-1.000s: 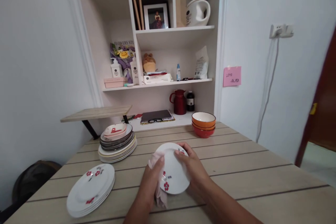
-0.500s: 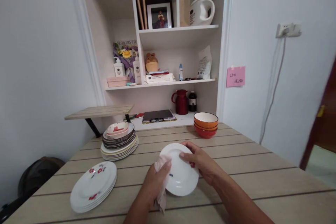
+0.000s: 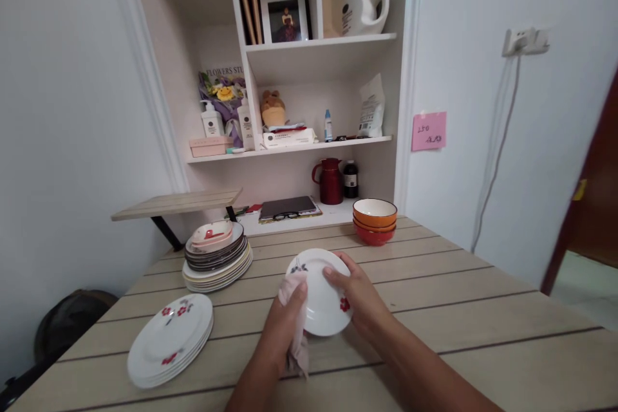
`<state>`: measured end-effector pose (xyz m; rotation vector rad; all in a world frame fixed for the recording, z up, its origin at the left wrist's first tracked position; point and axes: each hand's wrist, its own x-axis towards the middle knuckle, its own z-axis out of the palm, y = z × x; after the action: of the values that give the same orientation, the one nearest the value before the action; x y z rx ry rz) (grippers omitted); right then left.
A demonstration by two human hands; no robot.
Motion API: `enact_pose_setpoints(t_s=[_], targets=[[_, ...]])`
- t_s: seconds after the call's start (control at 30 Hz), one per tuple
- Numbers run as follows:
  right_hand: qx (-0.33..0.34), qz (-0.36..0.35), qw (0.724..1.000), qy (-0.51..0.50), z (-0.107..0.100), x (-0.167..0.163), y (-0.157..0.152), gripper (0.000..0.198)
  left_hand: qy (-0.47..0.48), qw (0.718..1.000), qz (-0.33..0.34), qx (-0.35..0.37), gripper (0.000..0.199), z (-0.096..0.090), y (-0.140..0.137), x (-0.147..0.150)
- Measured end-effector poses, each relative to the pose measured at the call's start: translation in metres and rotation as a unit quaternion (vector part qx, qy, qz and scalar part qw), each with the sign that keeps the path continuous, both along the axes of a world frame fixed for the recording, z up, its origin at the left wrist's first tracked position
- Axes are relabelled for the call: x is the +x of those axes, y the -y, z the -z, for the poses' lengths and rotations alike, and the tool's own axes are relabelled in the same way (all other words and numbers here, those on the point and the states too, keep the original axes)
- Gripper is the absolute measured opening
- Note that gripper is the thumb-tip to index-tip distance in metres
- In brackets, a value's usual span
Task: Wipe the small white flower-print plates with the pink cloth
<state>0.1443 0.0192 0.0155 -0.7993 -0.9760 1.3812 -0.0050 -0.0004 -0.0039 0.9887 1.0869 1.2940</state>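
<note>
A white plate (image 3: 319, 299) with red and grey flowers is held above the table, tilted toward me. My right hand (image 3: 355, 290) grips its right rim, thumb on the face and fingers behind. On the left rim, my left hand (image 3: 287, 312) pinches a pale pink cloth (image 3: 298, 328) around the plate's edge; the cloth's loose end hangs below. To the left lies a stack of similar flowered plates (image 3: 168, 341). Farther back is a taller stack of dark-rimmed and yellow-rimmed plates (image 3: 217, 264) with small pink dishes (image 3: 211, 235) on top.
Orange and red bowls (image 3: 375, 222) are stacked at the table's back right. Behind the slatted wooden table (image 3: 434, 309) stand white shelves (image 3: 290, 154) with a red jug (image 3: 331, 181), a dark bottle and a laptop-like slab (image 3: 287, 207). A small raised wooden shelf (image 3: 176, 203) overhangs the back left.
The plate has turned in my hands, so grey flowers now show at its upper left and the red flower sits lower. Both hands rose slightly, and the camera view shifted a little.
</note>
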Motion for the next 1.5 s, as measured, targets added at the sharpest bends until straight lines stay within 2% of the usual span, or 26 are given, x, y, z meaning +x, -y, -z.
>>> enact_pose_setpoints(t_s=[0.1,0.17,0.27,0.33,0.4,0.47,0.53,0.6,0.73,0.87,1.0,1.13,1.2,1.37,1.5], targets=[[-0.001,0.009,0.997,-0.075,0.008,-0.011,0.0,0.042,-0.019,1.0,-0.013,-0.011,0.071,0.003,-0.002,0.002],[-0.008,0.008,0.995,-0.102,0.011,-0.015,0.0,0.046,0.004,1.0,-0.019,0.003,0.07,0.005,-0.003,0.003],[-0.024,-0.019,0.995,-0.1,0.01,-0.011,-0.002,0.049,0.031,0.999,-0.032,0.029,0.067,0.006,-0.004,0.003],[-0.037,-0.062,0.995,-0.063,0.005,-0.001,-0.005,0.049,0.012,0.999,-0.031,0.038,0.063,0.005,-0.003,0.001],[-0.033,-0.11,0.993,-0.012,-0.001,0.013,-0.007,0.047,-0.021,0.999,-0.007,0.032,0.061,0.004,-0.002,-0.002],[-0.016,-0.154,0.988,0.03,-0.007,0.025,-0.007,0.045,-0.042,0.998,0.044,0.017,0.06,0.002,0.0,-0.006],[-0.011,-0.187,0.981,0.049,-0.01,0.031,-0.005,0.045,-0.046,0.995,0.089,0.009,0.058,0.0,0.003,-0.009],[-0.014,-0.205,0.977,0.05,-0.012,0.032,-0.003,0.045,-0.051,0.993,0.107,0.008,0.055,-0.002,0.004,-0.01],[-0.024,-0.168,0.984,0.045,-0.009,0.022,-0.001,0.038,-0.04,0.994,0.1,-0.014,0.055,-0.005,0.004,-0.011],[-0.034,-0.096,0.995,-0.021,-0.003,0.009,-0.002,0.045,0.045,0.996,0.071,-0.012,0.059,-0.01,0.007,-0.008],[-0.039,-0.086,0.992,-0.081,-0.001,0.002,0.0,0.047,0.144,0.986,0.078,-0.022,0.06,-0.017,0.015,-0.004],[-0.043,-0.074,0.991,-0.106,-0.004,0.002,0.002,0.048,0.204,0.972,0.111,-0.049,0.067,-0.019,0.018,0.001],[-0.045,-0.066,0.992,-0.099,-0.004,0.002,0.001,0.048,0.204,0.972,0.107,-0.053,0.071,-0.017,0.016,0.003],[-0.015,-0.034,0.999,-0.028,0.003,0.0,-0.001,0.044,0.153,0.988,0.025,-0.015,0.06,-0.007,0.009,-0.001],[0.022,-0.027,0.999,-0.003,0.011,-0.005,-0.003,0.036,0.137,0.99,0.041,-0.007,0.056,0.002,0.004,-0.005]])
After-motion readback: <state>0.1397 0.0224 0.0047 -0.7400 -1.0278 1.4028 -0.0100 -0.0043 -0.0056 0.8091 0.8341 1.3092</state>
